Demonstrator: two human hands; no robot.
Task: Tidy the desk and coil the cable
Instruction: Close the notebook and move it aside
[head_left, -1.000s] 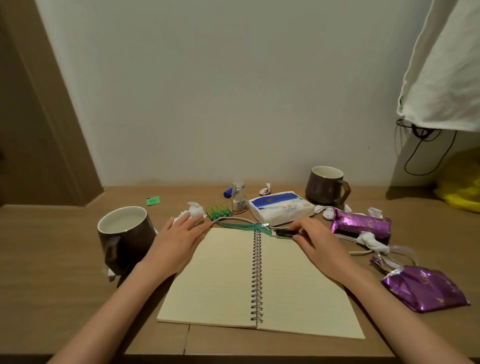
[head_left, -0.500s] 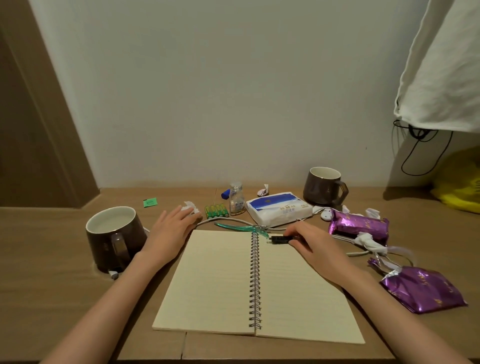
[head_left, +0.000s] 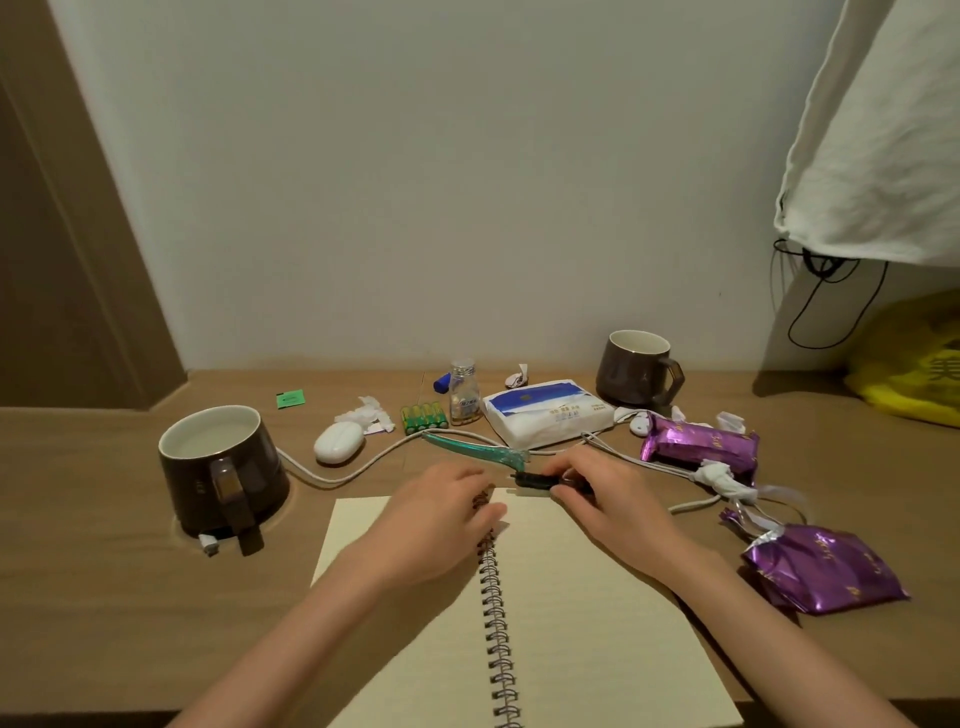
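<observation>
Here right hand (head_left: 609, 496) pinches a black object (head_left: 531, 480) in its grip, left hand (head_left: 431, 519) loosely curled on notebook (head_left: 597, 634).

- Desk (head_left: 104, 597): wood-grain top, matt.
- Notebook (head_left: 587, 623): matt cream paper, bound by a metal wire spiral (head_left: 496, 623).
- Mug (head_left: 197, 483): dark brown glaze, glossy outside, pale inside.
- Purple packets (head_left: 826, 577): shiny, crinkled foil.
- Tissue pack (head_left: 545, 415): soft, glossy plastic wrap.
- Cable (head_left: 332, 475): white, matt.
</observation>
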